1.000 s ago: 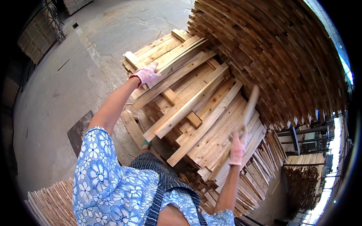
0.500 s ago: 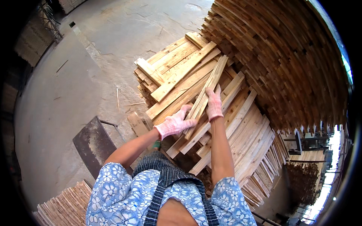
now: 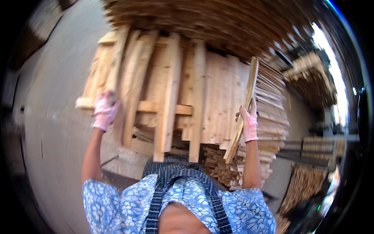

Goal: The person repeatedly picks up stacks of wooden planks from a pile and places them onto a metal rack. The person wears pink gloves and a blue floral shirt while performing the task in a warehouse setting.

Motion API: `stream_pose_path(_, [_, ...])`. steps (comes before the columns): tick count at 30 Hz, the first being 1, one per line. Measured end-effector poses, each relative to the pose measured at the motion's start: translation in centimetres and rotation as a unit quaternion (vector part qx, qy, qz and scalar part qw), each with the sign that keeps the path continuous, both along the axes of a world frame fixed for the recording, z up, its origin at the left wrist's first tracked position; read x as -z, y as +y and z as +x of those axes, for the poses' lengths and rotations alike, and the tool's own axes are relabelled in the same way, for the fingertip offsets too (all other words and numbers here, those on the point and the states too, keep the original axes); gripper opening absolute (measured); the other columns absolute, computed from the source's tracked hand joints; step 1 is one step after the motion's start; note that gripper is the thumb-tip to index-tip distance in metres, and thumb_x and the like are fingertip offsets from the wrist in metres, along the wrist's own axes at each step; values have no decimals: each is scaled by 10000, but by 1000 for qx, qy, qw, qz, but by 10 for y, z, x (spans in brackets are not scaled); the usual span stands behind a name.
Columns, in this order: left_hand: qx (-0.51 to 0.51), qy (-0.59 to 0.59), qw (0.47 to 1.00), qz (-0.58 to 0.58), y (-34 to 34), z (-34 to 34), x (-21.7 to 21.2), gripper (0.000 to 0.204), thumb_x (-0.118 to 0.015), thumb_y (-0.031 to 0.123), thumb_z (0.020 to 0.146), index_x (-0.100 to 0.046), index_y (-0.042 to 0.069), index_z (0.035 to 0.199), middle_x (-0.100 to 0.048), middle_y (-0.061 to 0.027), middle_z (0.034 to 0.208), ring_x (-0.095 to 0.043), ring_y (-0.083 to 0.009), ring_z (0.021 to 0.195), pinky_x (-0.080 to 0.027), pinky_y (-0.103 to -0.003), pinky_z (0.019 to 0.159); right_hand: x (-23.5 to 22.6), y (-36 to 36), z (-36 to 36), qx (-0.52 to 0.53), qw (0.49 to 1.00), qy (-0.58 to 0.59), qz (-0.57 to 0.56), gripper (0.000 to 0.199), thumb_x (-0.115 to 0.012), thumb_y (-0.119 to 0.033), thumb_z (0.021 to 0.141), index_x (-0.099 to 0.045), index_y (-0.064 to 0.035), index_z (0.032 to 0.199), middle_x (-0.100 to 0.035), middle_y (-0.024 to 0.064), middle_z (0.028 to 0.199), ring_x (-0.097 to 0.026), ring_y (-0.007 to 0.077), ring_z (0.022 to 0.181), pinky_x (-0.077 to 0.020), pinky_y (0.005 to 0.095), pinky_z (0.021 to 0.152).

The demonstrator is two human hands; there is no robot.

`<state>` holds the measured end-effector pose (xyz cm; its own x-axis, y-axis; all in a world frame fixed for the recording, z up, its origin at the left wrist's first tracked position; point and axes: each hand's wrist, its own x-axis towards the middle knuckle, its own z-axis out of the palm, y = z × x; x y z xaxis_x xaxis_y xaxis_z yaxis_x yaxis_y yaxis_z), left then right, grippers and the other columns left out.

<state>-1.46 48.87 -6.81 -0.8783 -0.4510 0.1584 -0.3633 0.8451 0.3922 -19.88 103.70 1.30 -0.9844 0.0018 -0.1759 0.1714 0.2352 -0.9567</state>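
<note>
Right hand (image 3: 249, 124), in a pink glove, clenched around a slat (image 3: 242, 113) at about mid-length; slat held upright and tilted, top end leaning far and right, low end near the body. Stands free of the stack (image 3: 202, 97), just right of its laid boards and in front of a lower pile of slats (image 3: 272, 117).

Left hand (image 3: 104, 111), also gloved, up at the stack's left near corner, fingers over the end of a board (image 3: 117, 66) and against a cross piece (image 3: 140, 106); whether closed on it or merely pressing, cannot tell through the blur.

Slat likely light, stiff, thin and long, so prone to swing at the ends; best held near the middle, as now. Rough sawn faces: good friction, splinters probable, gloves useful. Stack boards loose and overlapping, liable to slide if nudged. Concrete floor (image 3: 50, 128) at left.
</note>
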Motion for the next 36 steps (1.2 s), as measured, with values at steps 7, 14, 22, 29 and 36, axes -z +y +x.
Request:
stream_pose_path(7, [-119,-30,988,94,-79,-17,61,759,-710,256,888,-350,111,1541,-477,-235,1471,-463,-407,1359,-398,-453,1118,55,151,-47,10,973,56,224,807,-671,-60,883,-304,-122,1599,-502,130,1495,-502,232,1324,-410,322,1083])
stream_pose_path(14, [-80,-36,991,101,-80,-25,36,818,-668,168,911,-245,121,1610,-383,-215,1588,-375,-352,1472,-308,-381,1201,182,151,-135,-185,705,107,677,558,-515,-178,1019,-387,-104,1557,-479,177,1528,-463,324,1398,-362,398,1172])
stream_pose_path(22, [-81,-54,995,-7,-49,-21,7,700,-689,219,887,-399,135,1519,-589,-288,1329,-553,-449,1254,-447,-463,1053,194,165,-147,-114,917,136,356,470,-411,-319,1086,-424,-209,1543,-532,158,1452,-497,387,1311,-375,435,1113])
stream_pose_path(29, [-137,-121,983,-10,-43,-29,-47,707,-712,218,899,-395,230,1530,-552,-244,1377,-556,-409,1272,-460,-469,1062,184,194,-144,-114,928,81,346,543,-443,-382,1058,-369,-228,1573,-449,255,1502,-483,412,1335,-382,457,1117])
stream_pose_path(36, [-123,-136,981,-59,-99,-27,9,698,-652,240,908,-347,295,1533,-541,-285,1322,-563,-476,1215,-494,-520,1002,88,-33,-89,-160,928,153,301,530,-561,-307,1000,-506,-68,1470,-614,222,1297,-606,347,1156,-473,407,1013])
